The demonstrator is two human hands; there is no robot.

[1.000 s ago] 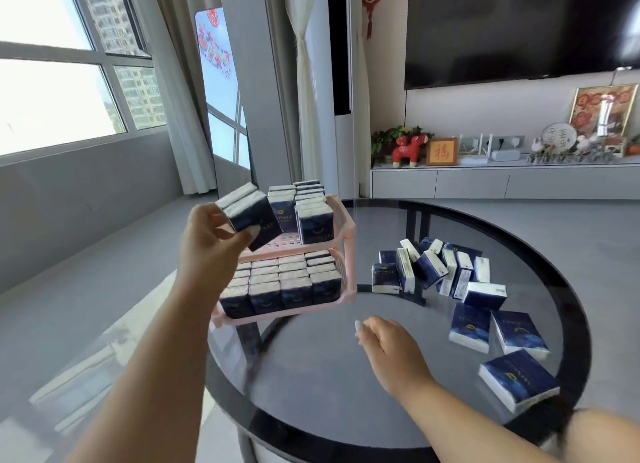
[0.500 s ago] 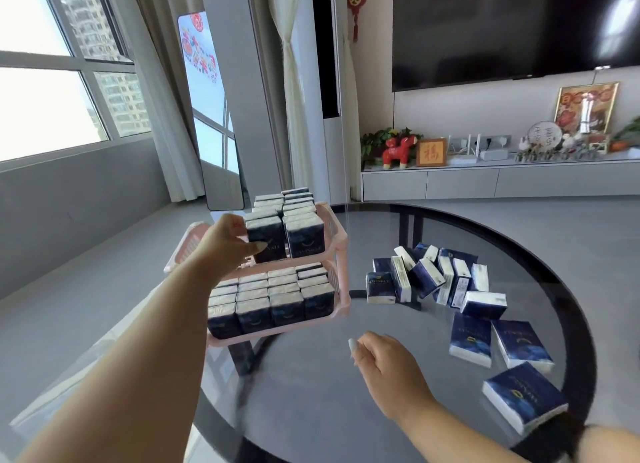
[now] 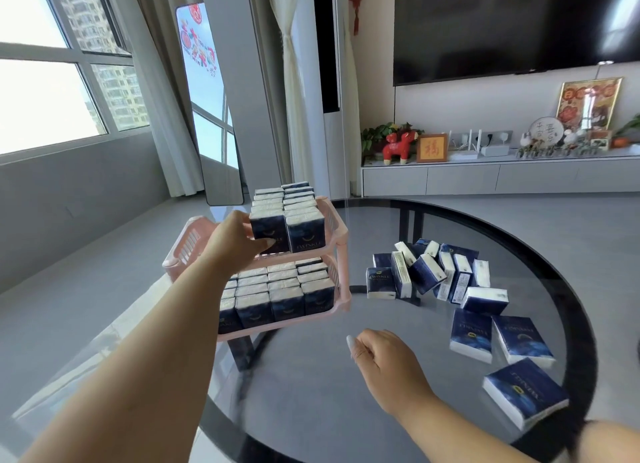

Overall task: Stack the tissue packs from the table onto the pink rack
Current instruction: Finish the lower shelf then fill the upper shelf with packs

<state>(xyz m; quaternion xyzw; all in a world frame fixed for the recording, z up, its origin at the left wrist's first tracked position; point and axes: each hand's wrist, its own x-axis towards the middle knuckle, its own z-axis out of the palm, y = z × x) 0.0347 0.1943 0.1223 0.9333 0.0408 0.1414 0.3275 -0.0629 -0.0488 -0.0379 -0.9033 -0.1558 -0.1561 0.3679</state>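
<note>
A two-tier pink rack [image 3: 341, 235] stands at the left edge of the round glass table [image 3: 540, 254]. Its lower tier is filled with upright navy-and-white tissue packs [image 3: 284, 299]; the upper tier carries two rows. My left hand [image 3: 235, 246] grips the front-left tissue pack [image 3: 268, 225] of the upper tier, thumb across its face. My right hand [image 3: 384, 362] hovers above the glass in front of the rack, fingers loosely curled, holding nothing. Several loose tissue packs [image 3: 433, 275] lie in a pile to the right, and three more [image 3: 523, 388] lie flat nearer me.
The left part of the rack's upper tier [image 3: 188, 240] holds no packs. A white TV cabinet [image 3: 485, 178] with ornaments and a red toy horse [image 3: 398, 147] stands beyond the table, under a wall-mounted screen. Grey floor and windows lie to the left.
My left hand has carried the pack down from above the rack and set it into the front of the upper tier's left row. My right hand has stayed roughly in place.
</note>
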